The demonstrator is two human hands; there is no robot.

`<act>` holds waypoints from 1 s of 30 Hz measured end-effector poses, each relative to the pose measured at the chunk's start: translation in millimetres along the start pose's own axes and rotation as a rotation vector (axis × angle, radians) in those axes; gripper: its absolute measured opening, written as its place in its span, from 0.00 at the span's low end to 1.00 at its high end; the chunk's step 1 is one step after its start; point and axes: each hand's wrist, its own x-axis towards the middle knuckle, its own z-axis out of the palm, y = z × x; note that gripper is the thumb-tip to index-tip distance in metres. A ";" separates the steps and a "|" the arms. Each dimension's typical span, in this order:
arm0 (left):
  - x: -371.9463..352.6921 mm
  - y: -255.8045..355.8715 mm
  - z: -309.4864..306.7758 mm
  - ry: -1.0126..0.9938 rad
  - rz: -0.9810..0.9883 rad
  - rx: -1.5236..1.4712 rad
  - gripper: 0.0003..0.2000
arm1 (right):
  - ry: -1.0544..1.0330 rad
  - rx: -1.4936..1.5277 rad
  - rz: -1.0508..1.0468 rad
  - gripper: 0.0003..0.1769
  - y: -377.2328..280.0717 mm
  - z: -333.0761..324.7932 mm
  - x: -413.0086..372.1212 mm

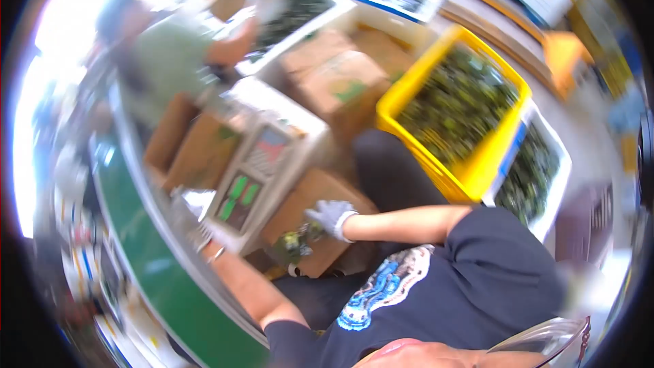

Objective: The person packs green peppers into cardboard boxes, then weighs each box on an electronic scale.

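My right hand [334, 217], in a grey glove with a white cuff, is over an open cardboard box [325, 194]. Its fingers look stretched out and apart. A small clump of dark green leafy produce [297, 241] lies just below the fingertips. My left hand [196, 230], with a bracelet at the wrist, reaches between the conveyor's edge and a white weighing scale [272, 160] with a green-lit display. Motion blur smears its fingers, and something pale and shiny [199, 202] is beside them; whether I hold it cannot be made out.
A green conveyor belt [146, 245] runs along my left. To the right stand a yellow crate [394, 99] of leafy greens and a white foam box [557, 163] of greens. Cardboard boxes [340, 71] are behind the scale. A co-worker [170, 61] stands at upper left.
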 end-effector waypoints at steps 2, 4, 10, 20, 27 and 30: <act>1.1 -63.5 -8.2 -0.011 0.215 0.627 0.23 | 0.044 0.102 -0.090 0.30 1.7 -71.3 -40.8; -16.3 -35.1 -15.3 0.136 0.025 0.298 0.24 | 0.377 0.267 -0.070 0.27 42.2 -108.4 -89.0; -45.1 -167.1 -68.7 0.021 -0.049 0.675 0.28 | 1.248 0.461 0.703 0.14 291.9 -50.9 -255.4; -122.4 -159.1 -102.3 -0.110 -0.370 0.810 0.19 | 0.239 0.440 1.977 0.37 416.6 78.7 -450.7; -146.8 -68.5 -36.7 0.310 -0.789 -0.403 0.24 | -0.043 0.390 1.712 0.39 404.0 79.5 -428.2; -154.6 -60.9 -20.2 0.261 -0.792 -0.426 0.26 | 0.059 0.696 1.245 0.33 405.7 50.7 -428.3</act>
